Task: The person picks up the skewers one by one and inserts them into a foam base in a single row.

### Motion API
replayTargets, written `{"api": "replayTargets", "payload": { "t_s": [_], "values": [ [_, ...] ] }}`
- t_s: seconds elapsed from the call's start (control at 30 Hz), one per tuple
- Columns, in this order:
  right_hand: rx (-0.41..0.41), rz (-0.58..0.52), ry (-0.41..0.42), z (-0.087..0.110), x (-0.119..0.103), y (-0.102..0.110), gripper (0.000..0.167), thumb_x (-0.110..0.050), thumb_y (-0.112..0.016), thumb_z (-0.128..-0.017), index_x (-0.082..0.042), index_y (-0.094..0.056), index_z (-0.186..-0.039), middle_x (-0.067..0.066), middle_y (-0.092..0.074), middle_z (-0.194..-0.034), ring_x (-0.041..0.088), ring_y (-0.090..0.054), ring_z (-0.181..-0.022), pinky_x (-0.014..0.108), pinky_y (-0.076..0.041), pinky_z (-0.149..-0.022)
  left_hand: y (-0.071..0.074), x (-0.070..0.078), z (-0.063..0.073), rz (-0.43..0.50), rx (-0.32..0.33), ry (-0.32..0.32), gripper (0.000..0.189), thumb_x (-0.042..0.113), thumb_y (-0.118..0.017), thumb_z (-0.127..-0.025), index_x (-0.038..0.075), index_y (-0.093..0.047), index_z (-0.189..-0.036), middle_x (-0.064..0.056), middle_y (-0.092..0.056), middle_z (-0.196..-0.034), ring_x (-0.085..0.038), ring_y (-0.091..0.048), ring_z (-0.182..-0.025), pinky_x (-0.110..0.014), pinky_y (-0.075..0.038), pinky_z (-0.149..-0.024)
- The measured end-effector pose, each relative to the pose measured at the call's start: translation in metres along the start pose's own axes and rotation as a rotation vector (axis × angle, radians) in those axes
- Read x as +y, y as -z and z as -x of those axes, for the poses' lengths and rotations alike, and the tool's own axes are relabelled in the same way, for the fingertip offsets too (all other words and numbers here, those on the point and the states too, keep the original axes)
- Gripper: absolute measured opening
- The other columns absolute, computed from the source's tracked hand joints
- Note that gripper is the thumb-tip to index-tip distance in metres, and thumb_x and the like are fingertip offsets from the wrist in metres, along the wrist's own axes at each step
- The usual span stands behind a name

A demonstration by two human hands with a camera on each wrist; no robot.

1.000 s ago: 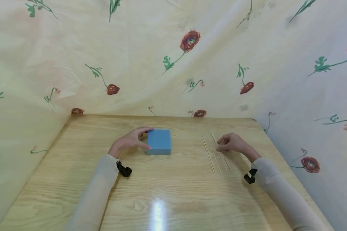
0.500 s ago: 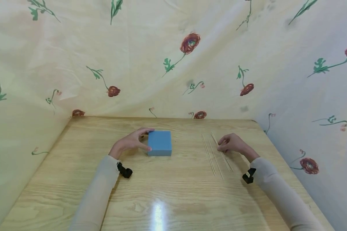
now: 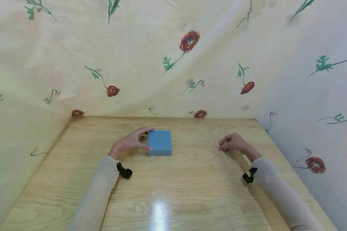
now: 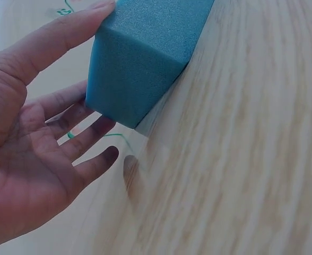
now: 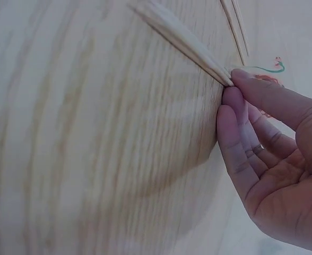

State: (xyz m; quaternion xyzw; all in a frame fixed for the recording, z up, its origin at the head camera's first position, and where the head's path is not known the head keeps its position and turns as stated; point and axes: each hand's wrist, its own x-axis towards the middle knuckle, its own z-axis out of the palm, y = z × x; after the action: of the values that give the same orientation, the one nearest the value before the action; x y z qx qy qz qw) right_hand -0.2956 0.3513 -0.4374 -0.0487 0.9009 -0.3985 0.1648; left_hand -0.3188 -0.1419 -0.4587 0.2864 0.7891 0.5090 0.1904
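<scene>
Pinched thin pale wooden sticks (image 5: 187,42): near ends shifted slightly right and closer together since a second ago

The sticks lie right of centre on the wood-grain tabletop (image 3: 191,195), slanting from far left to near right. Thumb and fingertips of the right hand (image 3: 233,142) pinch them from the right; the exact count in the pinch cannot be told.

Left of this group and apart from it, further thin pale wooden sticks (image 3: 209,154) lie at a similar slant.

Farther left, a blue square-topped block (image 3: 159,141), foam by appearance, rests on the tabletop. The left hand (image 3: 130,141) grips its left side, thumb at the near corner and index finger at the far corner; the little finger is free. Neither block nor left hand shows a clear move.

Handling notes (judgement): keep the right-hand pinch light and level, since thin sticks may roll or splay. Keep the left thumb and index finger opposed; a hard squeeze may dent the block.

A black wrist-worn device (image 3: 124,171) sits at each cuff. Beyond the far edge hangs a cream floral cloth (image 3: 144,41).
</scene>
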Motion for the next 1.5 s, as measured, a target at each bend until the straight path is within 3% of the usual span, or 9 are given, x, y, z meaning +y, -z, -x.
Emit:
{"api": "replayTargets", "payload": {
  "t_s": [0.43, 0.7, 1.0, 1.1, 1.23, 1.33, 1.5],
  "values": [
    [0.010, -0.035, -0.031, 0.006, 0.000, 0.000, 0.036, -0.012, -0.076, -0.091, 0.012, -0.068, -0.117, 0.015, -0.075, -0.102, 0.016, -0.071, -0.083, 0.037, -0.061, -0.076, -0.002, 0.000, 0.004, 0.008, -0.008, 0.021, 0.092, 0.018, -0.084, -0.086, 0.014, -0.031, -0.162, -0.014, -0.018, -0.168, -0.041, -0.020, -0.154, -0.065, -0.022, -0.120],
    [-0.019, -0.079, -0.042, 0.000, -0.012, 0.009, 0.042, -0.018, -0.073, -0.095, 0.008, -0.066, -0.127, 0.013, -0.077, -0.108, 0.017, -0.074, -0.092, 0.038, -0.060, -0.084, 0.001, 0.001, 0.007, 0.003, -0.005, 0.011, 0.092, 0.016, -0.083, -0.087, 0.012, -0.030, -0.162, -0.015, -0.017, -0.168, -0.041, -0.019, -0.154, -0.066, -0.021, -0.120],
    [-0.034, -0.220, 0.065, -0.007, -0.043, 0.002, 0.049, -0.020, -0.069, -0.099, 0.010, -0.058, -0.136, 0.028, -0.062, -0.134, 0.028, -0.071, -0.105, 0.048, -0.057, -0.095, -0.003, 0.000, 0.007, -0.010, -0.006, -0.003, 0.093, 0.020, -0.083, -0.087, 0.011, -0.029, -0.162, -0.015, -0.019, -0.168, -0.042, -0.021, -0.153, -0.066, -0.022, -0.120],
    [-0.034, -0.300, 0.096, -0.013, -0.058, -0.008, 0.048, -0.018, -0.068, -0.100, 0.011, -0.056, -0.137, 0.018, -0.067, -0.129, 0.028, -0.071, -0.106, 0.049, -0.056, -0.096, -0.003, -0.001, 0.007, -0.005, -0.011, -0.009, 0.092, 0.019, -0.082, -0.087, 0.011, -0.029, -0.162, -0.015, -0.018, -0.167, -0.041, -0.020, -0.153, -0.066, -0.021, -0.119],
    [-0.016, -0.368, 0.170, -0.021, -0.080, -0.023, 0.039, -0.016, -0.066, -0.101, 0.008, -0.058, -0.131, -0.001, -0.070, -0.110, 0.019, -0.070, -0.101, 0.045, -0.058, -0.094, -0.003, -0.002, 0.007, -0.012, -0.019, -0.015, 0.091, 0.020, -0.081, -0.089, 0.012, -0.028, -0.163, -0.015, -0.017, -0.167, -0.041, -0.019, -0.153, -0.067, -0.021, -0.119],
    [0.004, -0.414, 0.241, -0.026, -0.099, -0.033, 0.026, -0.016, -0.065, -0.101, -0.001, -0.063, -0.122, -0.001, -0.068, -0.105, 0.015, -0.068, -0.098, 0.038, -0.059, -0.090, -0.003, -0.002, 0.007, -0.018, -0.020, -0.021, 0.090, 0.020, -0.080, -0.090, 0.012, -0.027, -0.163, -0.017, -0.016, -0.167, -0.043, -0.019, -0.153, -0.067, -0.023, -0.118],
    [0.015, -0.493, 0.350, -0.033, -0.136, -0.052, 0.012, -0.014, -0.064, -0.102, -0.009, -0.065, -0.112, 0.005, -0.065, -0.110, 0.015, -0.067, -0.098, 0.031, -0.059, -0.087, -0.003, 0.001, 0.007, -0.024, -0.015, -0.021, 0.090, 0.021, -0.080, -0.090, 0.010, -0.027, -0.162, -0.018, -0.016, -0.167, -0.043, -0.021, -0.152, -0.067, -0.025, -0.117]
  ]
}}
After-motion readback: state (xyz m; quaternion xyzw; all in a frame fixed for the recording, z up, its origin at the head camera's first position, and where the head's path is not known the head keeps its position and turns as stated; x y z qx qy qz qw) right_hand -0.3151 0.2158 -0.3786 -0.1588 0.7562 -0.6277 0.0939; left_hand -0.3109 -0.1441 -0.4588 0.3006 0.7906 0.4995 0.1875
